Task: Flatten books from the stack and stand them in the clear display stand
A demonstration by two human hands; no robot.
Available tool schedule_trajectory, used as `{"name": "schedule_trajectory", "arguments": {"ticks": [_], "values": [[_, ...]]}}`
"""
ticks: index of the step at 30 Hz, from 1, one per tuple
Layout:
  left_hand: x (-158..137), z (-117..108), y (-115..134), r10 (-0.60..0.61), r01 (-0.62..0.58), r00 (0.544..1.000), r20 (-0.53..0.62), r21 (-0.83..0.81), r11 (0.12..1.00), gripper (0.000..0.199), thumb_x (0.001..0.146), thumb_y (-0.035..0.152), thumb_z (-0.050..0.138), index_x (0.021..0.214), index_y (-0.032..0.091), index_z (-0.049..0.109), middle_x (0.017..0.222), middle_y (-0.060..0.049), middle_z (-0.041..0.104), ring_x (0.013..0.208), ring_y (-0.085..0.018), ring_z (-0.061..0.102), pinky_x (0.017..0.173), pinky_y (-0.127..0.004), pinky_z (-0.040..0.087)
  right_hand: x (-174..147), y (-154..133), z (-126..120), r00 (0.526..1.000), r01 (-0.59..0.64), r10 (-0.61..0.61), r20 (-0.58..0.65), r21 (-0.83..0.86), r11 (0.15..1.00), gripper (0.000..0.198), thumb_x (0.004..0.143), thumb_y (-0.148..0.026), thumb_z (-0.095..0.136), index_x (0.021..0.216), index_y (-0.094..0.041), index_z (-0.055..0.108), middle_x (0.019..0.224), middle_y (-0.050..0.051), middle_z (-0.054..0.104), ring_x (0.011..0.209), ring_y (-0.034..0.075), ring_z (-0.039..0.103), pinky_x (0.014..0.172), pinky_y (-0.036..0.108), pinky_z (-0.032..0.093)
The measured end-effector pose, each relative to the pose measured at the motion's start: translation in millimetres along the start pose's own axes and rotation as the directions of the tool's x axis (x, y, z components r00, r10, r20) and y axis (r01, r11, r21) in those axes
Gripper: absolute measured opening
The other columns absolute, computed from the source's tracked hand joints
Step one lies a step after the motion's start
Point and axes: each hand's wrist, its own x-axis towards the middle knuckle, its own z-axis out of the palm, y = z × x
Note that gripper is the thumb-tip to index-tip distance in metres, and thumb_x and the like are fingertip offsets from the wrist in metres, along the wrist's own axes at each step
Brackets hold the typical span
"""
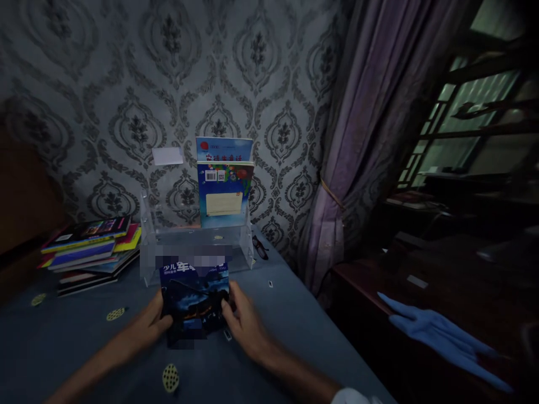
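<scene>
A dark blue book (196, 294) with white lettering along its top is held up between my two hands, over the table. My left hand (158, 317) grips its left edge, thumb on the front cover. On the opposite edge, my right hand (242, 320) holds it the same way. Behind the book stands a clear acrylic display rack (181, 235), partly hidden by it. In the rack's upper right part, a blue book (223, 193) with a barcode and a cream label leans in front of another blue book (224, 148) with red lettering.
To the left lies an uneven stack of books (95, 249). Black glasses (261, 247) rest right of the rack on the blue tablecloth (295, 342). A blue glove (438, 334) lies on a dark red surface at right, beyond a purple curtain (332, 168). Patterned wallpaper backs the table.
</scene>
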Motion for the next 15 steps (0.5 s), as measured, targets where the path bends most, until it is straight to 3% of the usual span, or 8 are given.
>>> {"name": "schedule_trajectory", "arguments": {"ticks": [3, 6, 12, 15], "values": [[7.3, -2.4, -3.9, -0.007, 0.0, 0.999, 0.047, 0.142, 0.99, 0.078, 0.087, 0.044, 0.052, 0.158, 0.018, 0.03, 0.145, -0.011, 0.057, 0.145, -0.034, 0.038, 0.119, -0.049, 0.033, 5.1, 7.2, 6.4, 0.999, 0.02, -0.02, -0.031, 0.024, 1.0, 0.021, 0.095, -0.022, 0.043, 0.113, -0.022, 0.054, 0.086, 0.003, 0.061, 0.081, 0.02, 0.061, 0.073, 0.031, 0.053], [10.7, 1.2, 0.1, -0.008, 0.003, 1.0, 0.016, 0.255, 0.967, 0.079, 0.09, 0.04, 0.045, 0.16, 0.013, 0.019, 0.146, -0.013, 0.054, 0.142, -0.034, 0.042, 0.116, -0.048, 0.036, 4.8, 17.1, 13.7, 0.996, 0.035, -0.032, -0.084, 0.035, 0.999, 0.036, 0.095, -0.021, 0.044, 0.131, -0.021, 0.051, 0.094, 0.005, 0.064, 0.086, 0.021, 0.063, 0.077, 0.033, 0.056], [24.5, 9.7, 18.2, 0.118, -0.08, 0.988, -0.095, 0.338, 0.938, 0.066, 0.098, 0.04, 0.038, 0.158, 0.017, 0.024, 0.134, -0.012, 0.063, 0.123, -0.029, 0.059, 0.103, -0.039, 0.049, 1.5, 38.1, 19.1, 0.988, 0.069, -0.067, -0.143, 0.014, 0.998, 0.054, 0.095, -0.022, 0.044, 0.149, -0.022, 0.038, 0.109, 0.009, 0.065, 0.102, 0.023, 0.066, 0.096, 0.041, 0.056], [36.9, 9.0, 27.5, 0.173, -0.118, 0.978, -0.12, 0.367, 0.923, 0.058, 0.098, 0.039, 0.038, 0.151, 0.017, 0.032, 0.115, -0.01, 0.069, 0.104, -0.026, 0.066, 0.094, -0.038, 0.054, 3.2, 41.5, 15.5, 0.988, 0.059, -0.063, -0.142, -0.031, 0.998, 0.055, 0.097, -0.027, 0.044, 0.151, -0.019, 0.035, 0.123, 0.013, 0.062, 0.116, 0.026, 0.062, 0.102, 0.044, 0.053]]}}
